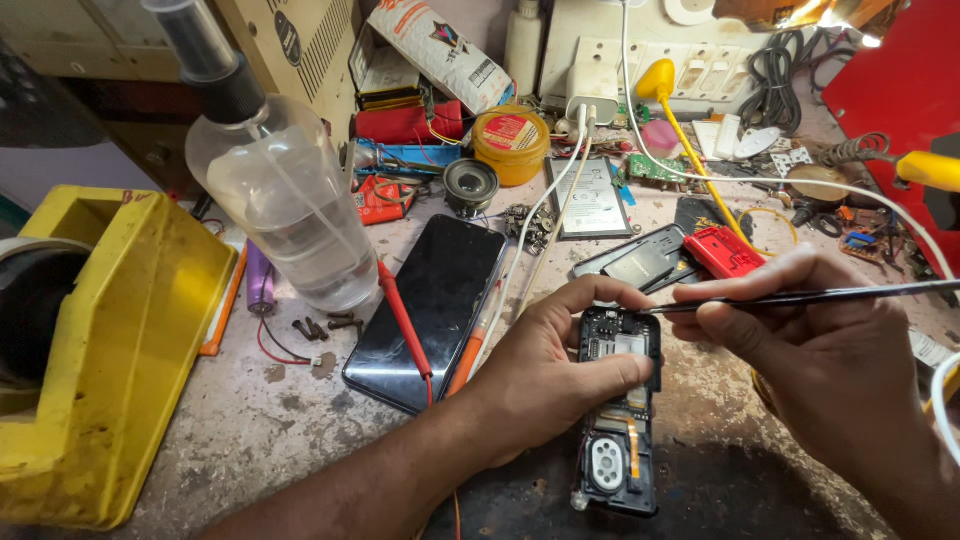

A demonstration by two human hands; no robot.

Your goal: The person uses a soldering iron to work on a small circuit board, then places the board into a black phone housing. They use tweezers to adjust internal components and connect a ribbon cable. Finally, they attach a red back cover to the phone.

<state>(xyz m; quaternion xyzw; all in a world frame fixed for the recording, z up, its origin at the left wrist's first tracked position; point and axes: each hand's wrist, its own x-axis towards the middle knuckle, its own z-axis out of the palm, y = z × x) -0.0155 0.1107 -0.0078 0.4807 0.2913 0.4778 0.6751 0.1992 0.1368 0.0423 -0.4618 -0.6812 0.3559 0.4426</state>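
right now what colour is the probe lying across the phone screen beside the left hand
Red: the probe lies slantwise across the dark phone screen, seen best in the head view.

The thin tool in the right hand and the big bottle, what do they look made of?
The thin tool looks like dark metal: slim, straight, faintly shiny. The bottle seems clear plastic, see-through with liquid inside and a black sprayer neck, though glass can't be excluded.
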